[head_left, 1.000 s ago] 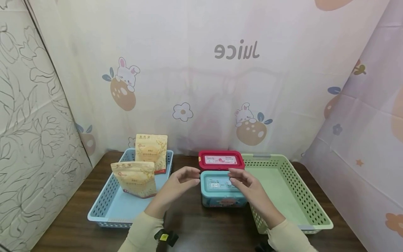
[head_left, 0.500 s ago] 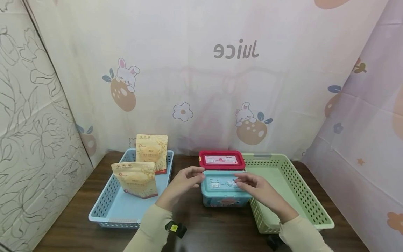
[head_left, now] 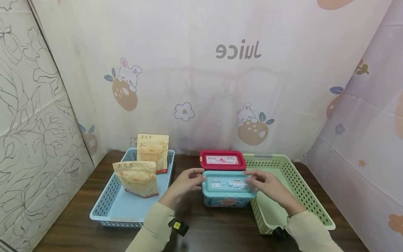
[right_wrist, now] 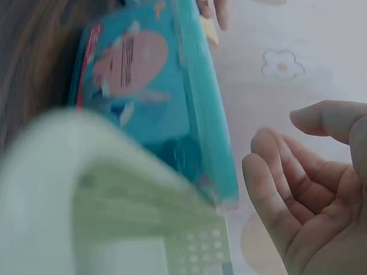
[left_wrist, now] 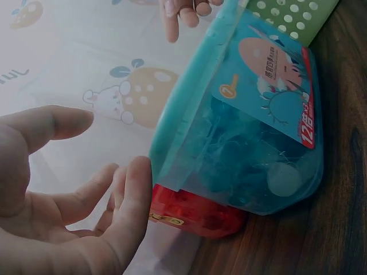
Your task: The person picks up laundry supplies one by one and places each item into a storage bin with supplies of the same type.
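Observation:
A teal plastic box [head_left: 228, 189] with a lid and a printed label stands on the table in the head view. My left hand [head_left: 188, 182] is at its left end, fingers loosely bent, with fingertips close to the lid's edge. At the other end my right hand [head_left: 262, 182] reaches over the lid's right side, thumb and fingers apart. In the left wrist view, round shapes show through the box's [left_wrist: 246, 143] clear wall, and the left hand [left_wrist: 86, 200] has nothing between thumb and fingers. The right wrist view shows the right hand [right_wrist: 315, 189] likewise beside the lid.
Behind the teal box stands a red-lidded box [head_left: 223, 160]. To the right, a green basket [head_left: 302, 168] lies close against both. A blue basket [head_left: 116, 210] at the left holds two yellow pouches [head_left: 135, 177]. A printed curtain [head_left: 201, 87] hangs behind the table.
My right hand has shifted right from over the teal lid toward its right end. The left hand has come slightly right, closer to the box's left edge. The boxes look unmoved.

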